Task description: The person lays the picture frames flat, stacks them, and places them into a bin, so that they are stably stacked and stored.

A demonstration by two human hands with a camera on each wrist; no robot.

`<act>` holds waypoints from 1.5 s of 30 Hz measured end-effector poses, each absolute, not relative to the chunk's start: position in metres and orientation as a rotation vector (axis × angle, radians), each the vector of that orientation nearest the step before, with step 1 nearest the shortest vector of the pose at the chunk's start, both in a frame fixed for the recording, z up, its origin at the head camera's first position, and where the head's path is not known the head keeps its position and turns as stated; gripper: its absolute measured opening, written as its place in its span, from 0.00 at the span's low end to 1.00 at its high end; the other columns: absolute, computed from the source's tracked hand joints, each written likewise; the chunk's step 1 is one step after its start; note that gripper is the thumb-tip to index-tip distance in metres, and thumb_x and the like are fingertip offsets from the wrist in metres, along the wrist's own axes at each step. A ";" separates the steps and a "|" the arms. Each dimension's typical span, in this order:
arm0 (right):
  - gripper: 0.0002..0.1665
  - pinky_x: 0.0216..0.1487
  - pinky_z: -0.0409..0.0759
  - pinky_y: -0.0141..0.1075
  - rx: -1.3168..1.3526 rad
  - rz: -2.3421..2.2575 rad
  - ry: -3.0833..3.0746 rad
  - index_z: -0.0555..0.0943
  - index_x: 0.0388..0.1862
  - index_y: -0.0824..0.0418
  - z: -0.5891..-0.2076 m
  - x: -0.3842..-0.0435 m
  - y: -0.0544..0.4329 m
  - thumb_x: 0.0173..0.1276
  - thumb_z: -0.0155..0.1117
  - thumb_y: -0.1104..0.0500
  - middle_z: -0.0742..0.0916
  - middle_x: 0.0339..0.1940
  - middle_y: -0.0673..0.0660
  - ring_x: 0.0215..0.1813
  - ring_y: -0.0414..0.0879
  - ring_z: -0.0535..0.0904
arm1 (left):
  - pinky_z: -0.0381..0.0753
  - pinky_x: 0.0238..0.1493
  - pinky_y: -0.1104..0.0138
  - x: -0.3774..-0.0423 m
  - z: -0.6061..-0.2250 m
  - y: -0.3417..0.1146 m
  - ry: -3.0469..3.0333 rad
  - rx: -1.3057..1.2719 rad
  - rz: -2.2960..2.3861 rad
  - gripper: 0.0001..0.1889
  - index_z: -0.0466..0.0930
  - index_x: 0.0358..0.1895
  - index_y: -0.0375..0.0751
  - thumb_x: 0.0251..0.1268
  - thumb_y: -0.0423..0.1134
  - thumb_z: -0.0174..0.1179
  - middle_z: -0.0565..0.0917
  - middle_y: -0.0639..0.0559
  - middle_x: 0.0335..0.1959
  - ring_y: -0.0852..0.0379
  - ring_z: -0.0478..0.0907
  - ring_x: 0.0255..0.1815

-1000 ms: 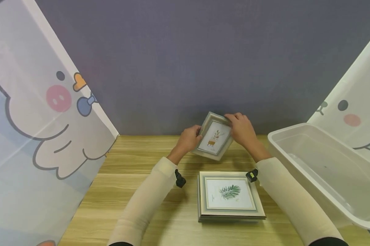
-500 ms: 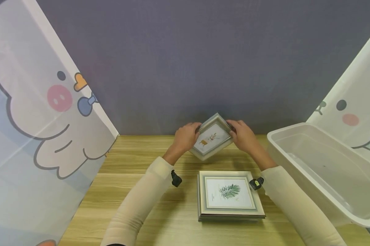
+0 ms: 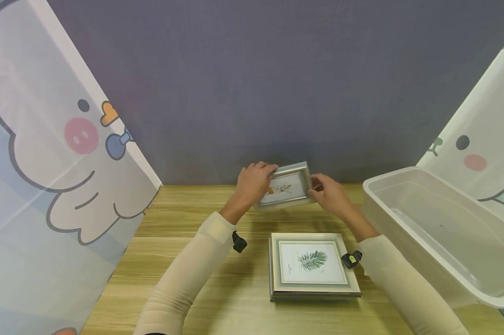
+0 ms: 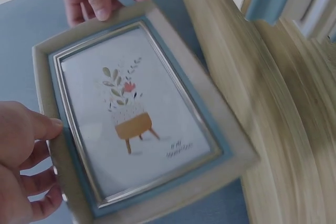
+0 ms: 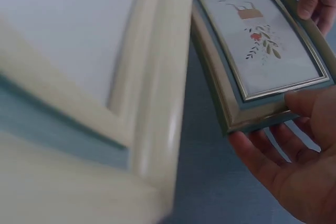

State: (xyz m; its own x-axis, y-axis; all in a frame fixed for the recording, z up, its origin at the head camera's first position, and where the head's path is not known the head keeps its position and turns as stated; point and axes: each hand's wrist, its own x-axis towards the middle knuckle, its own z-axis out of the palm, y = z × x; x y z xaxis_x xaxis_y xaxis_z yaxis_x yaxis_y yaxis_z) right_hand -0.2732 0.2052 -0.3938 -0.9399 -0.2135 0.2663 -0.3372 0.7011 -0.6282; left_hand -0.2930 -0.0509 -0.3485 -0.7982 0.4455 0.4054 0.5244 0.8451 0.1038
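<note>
A small picture frame (image 3: 285, 188) with a potted-plant print is held tilted above the back of the table, its picture facing up. My left hand (image 3: 254, 184) grips its left edge, the thumb (image 4: 47, 128) on the front and fingers behind. At the opposite edge my right hand (image 3: 328, 194) pinches the frame, thumb (image 5: 304, 102) on top and fingers underneath. Nearer the front lies a stack of larger frames (image 3: 313, 264), the top one showing a green leaf print. The right wrist hangs beside that stack's right edge.
A deep white plastic bin (image 3: 427, 232) stands on the right. Behind the wooden table (image 3: 176, 251) rises a dark grey wall (image 3: 252, 93). Cartoon-printed panels (image 3: 68, 139) flank both sides.
The small frame has turned clockwise from near upright to sideways and tipped flatter. My right hand has shifted down along with its edge. The stack and bin have stayed put.
</note>
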 end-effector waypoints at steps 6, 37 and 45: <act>0.22 0.40 0.87 0.39 0.393 1.255 -2.757 0.72 0.65 0.67 -0.403 -0.270 0.200 0.76 0.61 0.60 0.83 0.57 0.68 0.56 0.63 0.84 | 0.77 0.52 0.55 -0.289 -0.345 -0.044 -2.588 -0.722 -0.242 0.18 0.80 0.65 0.58 0.78 0.40 0.56 0.84 0.55 0.59 0.50 0.79 0.55; 0.14 0.38 0.90 0.37 0.432 1.406 -2.562 0.74 0.54 0.72 -0.393 -0.258 0.220 0.74 0.62 0.66 0.84 0.47 0.72 0.50 0.66 0.86 | 0.75 0.61 0.48 -0.296 -0.322 -0.072 -2.576 -0.686 -0.647 0.18 0.83 0.62 0.53 0.72 0.49 0.64 0.83 0.50 0.61 0.47 0.78 0.61; 0.17 0.42 0.90 0.46 0.424 1.486 -2.525 0.73 0.58 0.74 -0.390 -0.256 0.230 0.75 0.61 0.67 0.83 0.49 0.75 0.48 0.64 0.85 | 0.85 0.55 0.54 -0.306 -0.319 -0.098 -2.549 -0.716 -1.274 0.20 0.80 0.64 0.41 0.71 0.39 0.65 0.83 0.42 0.56 0.47 0.84 0.55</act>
State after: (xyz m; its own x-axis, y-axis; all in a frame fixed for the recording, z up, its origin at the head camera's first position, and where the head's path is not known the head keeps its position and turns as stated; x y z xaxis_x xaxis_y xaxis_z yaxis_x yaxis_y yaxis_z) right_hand -0.2560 0.2301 -0.3898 -0.9429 -0.1519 0.2965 -0.3330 0.4597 -0.8233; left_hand -0.3060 -0.0981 -0.3193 -0.8619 0.3313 0.3839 0.5059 0.5101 0.6956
